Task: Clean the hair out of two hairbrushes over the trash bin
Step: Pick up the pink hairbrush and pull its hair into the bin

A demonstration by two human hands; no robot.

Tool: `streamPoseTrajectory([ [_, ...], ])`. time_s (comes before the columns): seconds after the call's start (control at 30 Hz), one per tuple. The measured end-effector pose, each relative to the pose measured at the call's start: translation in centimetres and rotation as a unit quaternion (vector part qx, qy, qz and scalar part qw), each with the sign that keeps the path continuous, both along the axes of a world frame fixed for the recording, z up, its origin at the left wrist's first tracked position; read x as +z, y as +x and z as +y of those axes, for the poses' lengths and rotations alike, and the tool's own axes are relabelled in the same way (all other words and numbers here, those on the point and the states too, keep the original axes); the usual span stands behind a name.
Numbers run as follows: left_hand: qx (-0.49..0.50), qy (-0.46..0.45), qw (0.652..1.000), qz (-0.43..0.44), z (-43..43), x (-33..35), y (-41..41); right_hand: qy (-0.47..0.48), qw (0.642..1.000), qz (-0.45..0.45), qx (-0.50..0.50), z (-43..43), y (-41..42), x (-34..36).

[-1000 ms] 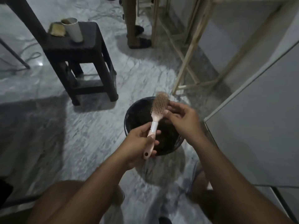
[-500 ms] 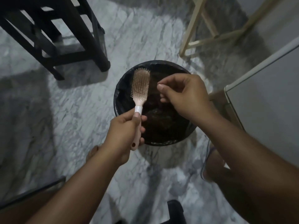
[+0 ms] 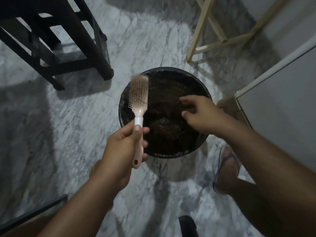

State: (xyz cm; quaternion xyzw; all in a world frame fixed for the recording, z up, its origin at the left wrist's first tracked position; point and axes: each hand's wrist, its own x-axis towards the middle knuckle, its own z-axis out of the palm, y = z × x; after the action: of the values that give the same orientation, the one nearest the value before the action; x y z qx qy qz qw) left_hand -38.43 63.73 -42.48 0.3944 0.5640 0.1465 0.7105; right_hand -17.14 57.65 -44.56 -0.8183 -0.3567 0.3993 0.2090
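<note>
**Trainee:** Where is the workpiece at this step?

**Instructor:** The pink plastic paddle hairbrush with a white collar [image 3: 138, 93] stands nearly upright. Its head is above the left rim of the round black bag-lined trash bin [image 3: 164, 155]. The left hand [image 3: 123, 147] is clamped round the handle, with the thumb just below the collar. The right hand [image 3: 201, 115] hovers over the bin's opening, well apart from the brush. Its fingers are loosely spread, and no strand shows between them, though the hand is blurred.

**Trainee:** How is the step done well?

**Instructor:** The step appears to be the release of pulled hair into the bin.
1. Lower the right hand toward the opening and rub the fingertips together, since fine strands cling.
2. Shift the brush head inward from the rim, so that loosened hair falls inside and not on the grey marble floor [image 3: 77, 125].
3. Pinch the next tuft at the bristle roots and draw it out toward the tips. A pale fuzz at the head's top edge suggests more hair remains.

**Trainee:** What does the container hold?

**Instructor:** A dark brown matted mass [image 3: 164, 129] lies in the liner. It is probably hair, but the light is too dim to confirm. No second brush is in view, so the task is judged at most half done.
</note>
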Motion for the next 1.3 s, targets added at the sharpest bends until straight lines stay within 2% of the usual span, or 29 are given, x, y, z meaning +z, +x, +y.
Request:
streamPoseTrajectory([
  [0.07,-0.021,0.001,1.000,-0.001,-0.9,0.0,0.2,0.093,0.984,0.129,-0.076,0.6,-1.4,0.5],
  [0.13,-0.045,0.006,0.999,0.003,-1.8,-0.2,0.3,0.160,0.961,0.190,-0.124,1.2,-2.5,1.0],
  [0.2,-0.068,0.010,0.998,0.008,-2.5,-0.5,0.2,0.203,0.968,0.095,-0.112,1.5,-2.9,0.9],
  [0.3,-0.078,0.012,0.997,0.014,-2.9,-0.9,0.2,0.206,0.974,-0.035,-0.084,1.2,-2.1,0.7],
  [0.43,-0.072,0.000,0.997,0.017,-3.1,-1.3,0.3,0.266,0.958,-0.080,-0.068,1.1,-1.3,1.2],
  [0.5,-0.065,-0.004,0.998,0.021,-3.2,-1.4,0.4,0.327,0.937,-0.082,-0.093,1.2,-1.2,1.6],
  [0.63,-0.029,-0.052,0.998,0.016,-3.1,-1.2,0.6,0.427,0.885,-0.164,-0.083,1.3,-1.6,2.7],
  [0.77,-0.002,-0.064,0.998,0.021,-2.4,-1.5,0.3,0.489,0.850,-0.159,-0.114,1.4,-1.6,3.3],
  [0.83,0.001,-0.050,0.999,0.019,-2.2,-1.4,0.2,0.456,0.866,-0.155,-0.134,1.4,-1.0,2.6],
  [0.87,0.005,-0.045,0.999,0.017,-2.1,-1.4,0.1,0.407,0.891,-0.154,-0.129,1.3,-0.7,2.0],
  [0.93,0.013,-0.038,0.999,0.006,-2.0,-1.3,0.1,0.223,0.961,-0.149,-0.071,1.0,0.1,0.6],
  [0.97,0.013,-0.033,0.999,0.002,-2.0,-1.1,0.1,0.116,0.983,-0.141,-0.030,0.7,0.4,0.0],
  [1.03,0.006,-0.019,1.000,0.001,-2.0,-0.9,0.1,-0.045,0.988,-0.139,0.042,0.3,0.6,-0.4],
  [1.07,0.001,-0.012,1.000,0.000,-2.0,-0.8,0.2,-0.072,0.985,-0.140,0.067,0.3,0.6,-0.3],
  [1.13,-0.007,-0.006,1.000,-0.006,-2.2,-0.5,0.2,-0.032,0.994,-0.090,0.061,0.7,0.4,0.0],
  [1.23,-0.018,-0.007,1.000,-0.015,-2.5,-0.4,0.3,0.106,0.989,0.081,-0.060,1.2,-1.0,0.8],
  [1.3,-0.027,-0.006,0.999,-0.015,-2.7,-0.4,0.4,0.161,0.980,0.108,-0.052,1.4,-1.8,0.9],
])
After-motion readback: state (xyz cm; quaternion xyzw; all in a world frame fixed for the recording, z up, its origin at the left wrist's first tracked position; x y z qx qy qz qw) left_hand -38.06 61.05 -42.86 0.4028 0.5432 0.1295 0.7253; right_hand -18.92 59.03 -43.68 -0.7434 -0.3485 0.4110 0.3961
